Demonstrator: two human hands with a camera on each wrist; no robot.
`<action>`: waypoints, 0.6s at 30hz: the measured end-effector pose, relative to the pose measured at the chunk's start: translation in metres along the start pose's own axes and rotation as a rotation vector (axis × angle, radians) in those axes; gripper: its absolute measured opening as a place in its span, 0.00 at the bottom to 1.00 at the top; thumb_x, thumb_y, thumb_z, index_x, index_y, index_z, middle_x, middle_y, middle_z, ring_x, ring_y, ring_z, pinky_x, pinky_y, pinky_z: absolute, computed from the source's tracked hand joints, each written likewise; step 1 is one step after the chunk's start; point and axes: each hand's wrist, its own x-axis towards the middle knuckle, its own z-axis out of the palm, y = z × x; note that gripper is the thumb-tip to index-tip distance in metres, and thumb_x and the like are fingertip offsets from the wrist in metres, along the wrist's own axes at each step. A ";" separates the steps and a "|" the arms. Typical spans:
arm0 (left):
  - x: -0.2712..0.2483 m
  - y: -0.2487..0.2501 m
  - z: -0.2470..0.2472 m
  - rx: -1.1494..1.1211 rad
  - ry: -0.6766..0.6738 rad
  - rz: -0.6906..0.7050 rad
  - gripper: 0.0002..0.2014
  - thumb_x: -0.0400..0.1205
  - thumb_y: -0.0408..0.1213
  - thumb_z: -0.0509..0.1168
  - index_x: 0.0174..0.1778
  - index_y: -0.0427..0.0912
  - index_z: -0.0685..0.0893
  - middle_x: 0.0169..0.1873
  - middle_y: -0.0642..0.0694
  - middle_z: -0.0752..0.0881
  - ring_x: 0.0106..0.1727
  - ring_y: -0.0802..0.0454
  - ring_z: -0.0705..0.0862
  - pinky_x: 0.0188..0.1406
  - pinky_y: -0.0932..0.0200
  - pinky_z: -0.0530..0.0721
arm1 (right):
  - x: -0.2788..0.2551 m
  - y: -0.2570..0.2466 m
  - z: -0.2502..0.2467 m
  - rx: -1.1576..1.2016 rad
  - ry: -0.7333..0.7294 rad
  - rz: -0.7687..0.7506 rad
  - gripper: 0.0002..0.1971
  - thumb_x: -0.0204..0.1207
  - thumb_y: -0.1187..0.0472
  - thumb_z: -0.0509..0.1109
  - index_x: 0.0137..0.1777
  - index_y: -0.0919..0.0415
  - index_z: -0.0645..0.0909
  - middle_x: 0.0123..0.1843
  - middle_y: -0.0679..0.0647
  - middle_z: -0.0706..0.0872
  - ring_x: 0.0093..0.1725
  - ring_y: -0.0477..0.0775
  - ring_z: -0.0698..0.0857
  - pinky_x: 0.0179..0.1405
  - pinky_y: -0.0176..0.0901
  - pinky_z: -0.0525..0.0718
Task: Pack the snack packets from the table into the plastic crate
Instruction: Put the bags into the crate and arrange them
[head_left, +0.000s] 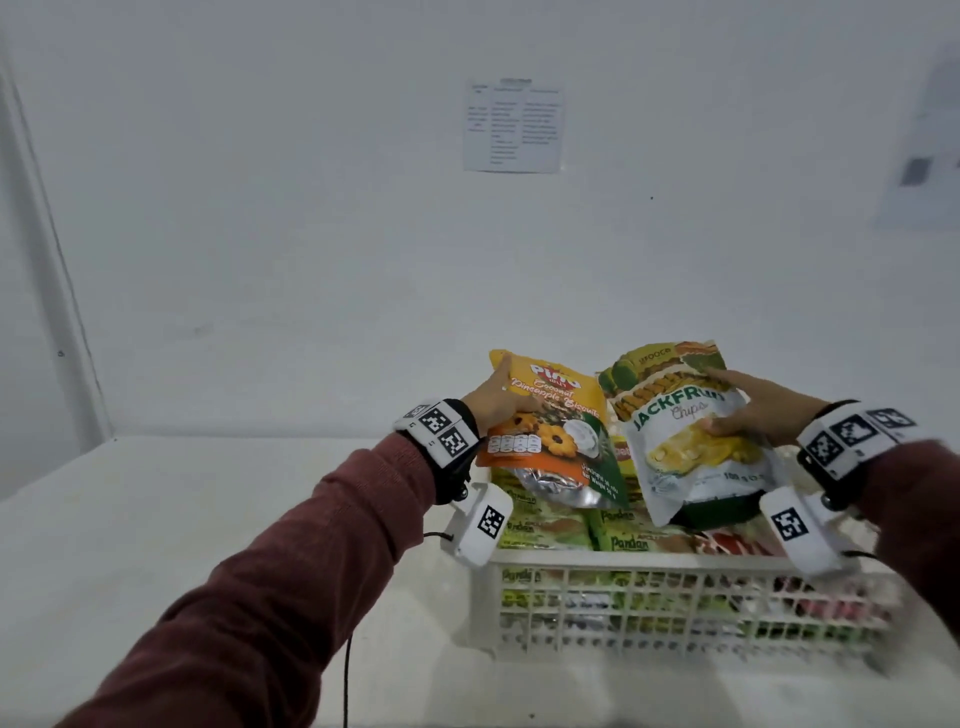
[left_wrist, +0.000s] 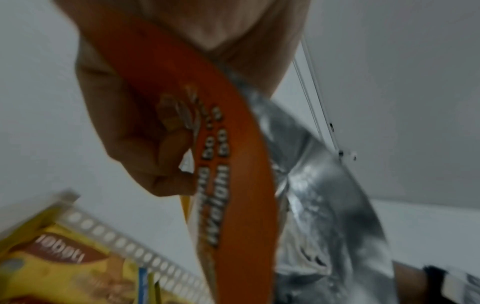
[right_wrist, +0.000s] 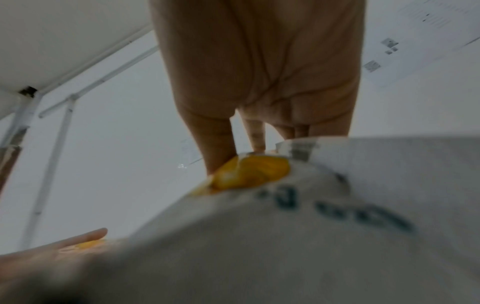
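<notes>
From the head view, the left hand (head_left: 493, 402) grips an orange and yellow foil pouch of coconut pineapple biscuits (head_left: 545, 431) by its left edge, and the right hand (head_left: 753, 410) grips a white and green jackfruit chips pouch (head_left: 685, 431) from the right side, thumb across its front. Both pouches hang tilted above the white slotted plastic crate (head_left: 675, 597), which already holds a layer of green pandan packets (head_left: 571, 525) and some red ones. The white table (head_left: 208, 519) shows no loose packets in the part visible, so packing looks close to finished, with these two left to set down.

In the left wrist view, curled fingers (left_wrist: 161, 156) pinch the orange pouch, its silver back (left_wrist: 324, 205) showing; the crate's perforated rim (left_wrist: 124, 244) lies below with a yellow packet (left_wrist: 52, 277) inside.

In the right wrist view, fingers (right_wrist: 221, 144) reach behind the white pouch (right_wrist: 311, 226), holding it.
</notes>
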 end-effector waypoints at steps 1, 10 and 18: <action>0.003 0.001 0.005 0.030 -0.038 -0.013 0.44 0.82 0.34 0.64 0.81 0.56 0.37 0.76 0.31 0.67 0.52 0.36 0.83 0.55 0.41 0.81 | 0.009 0.012 -0.005 0.016 -0.028 0.024 0.83 0.14 0.34 0.83 0.81 0.55 0.57 0.75 0.61 0.70 0.71 0.66 0.74 0.70 0.64 0.74; 0.034 0.014 0.025 0.371 -0.179 -0.144 0.36 0.82 0.41 0.64 0.82 0.53 0.52 0.70 0.43 0.76 0.46 0.58 0.82 0.58 0.55 0.80 | 0.031 0.036 -0.024 -0.113 -0.205 0.134 0.57 0.43 0.50 0.88 0.74 0.47 0.62 0.72 0.55 0.71 0.68 0.64 0.75 0.67 0.58 0.77; 0.033 0.023 0.065 0.681 -0.160 -0.264 0.35 0.86 0.41 0.57 0.82 0.53 0.42 0.80 0.39 0.62 0.76 0.38 0.69 0.68 0.53 0.73 | 0.041 0.049 -0.025 -0.198 -0.319 0.163 0.36 0.74 0.63 0.71 0.80 0.58 0.59 0.70 0.63 0.76 0.57 0.60 0.81 0.49 0.46 0.87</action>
